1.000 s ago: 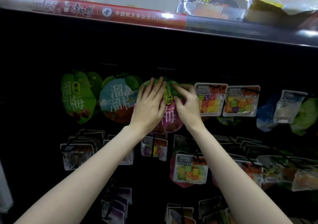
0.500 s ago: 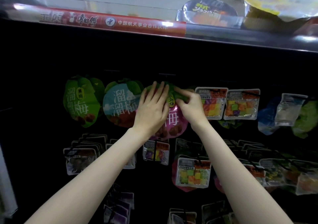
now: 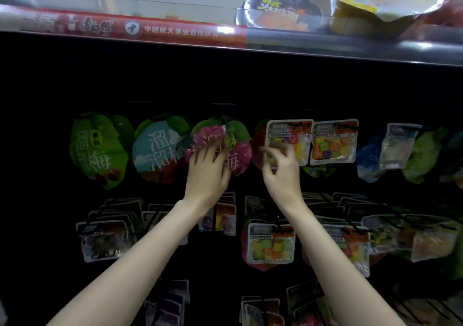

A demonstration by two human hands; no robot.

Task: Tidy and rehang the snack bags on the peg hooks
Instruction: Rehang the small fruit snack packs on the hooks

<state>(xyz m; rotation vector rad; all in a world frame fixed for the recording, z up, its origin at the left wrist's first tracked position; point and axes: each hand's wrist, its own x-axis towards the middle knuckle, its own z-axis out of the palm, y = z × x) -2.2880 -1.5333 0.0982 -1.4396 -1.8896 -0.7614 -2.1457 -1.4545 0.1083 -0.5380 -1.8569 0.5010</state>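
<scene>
Left hand [image 3: 208, 168]: fingers straight and laid flat against the lower left of the pink plum snack bag [image 3: 238, 150], which hangs in the top row of the black peg panel [image 3: 225, 85], third from the panel's left edge. Right hand [image 3: 281, 169]: raised just right of that bag, apart from it, fingers loosely curled and blurred; it appears to hold nothing. Left of the pink bag, same row: blue plum bag [image 3: 155, 150], then green plum bag [image 3: 97, 150] nearest the left edge. Right of the right hand: two clear packs of coloured cubes [image 3: 333, 142]. Row beneath: further cube packs [image 3: 270, 245] on hooks. Above the panel: shelf edge with red price strip [image 3: 150, 28], carrying instant noodle bowls [image 3: 375, 2].
</scene>
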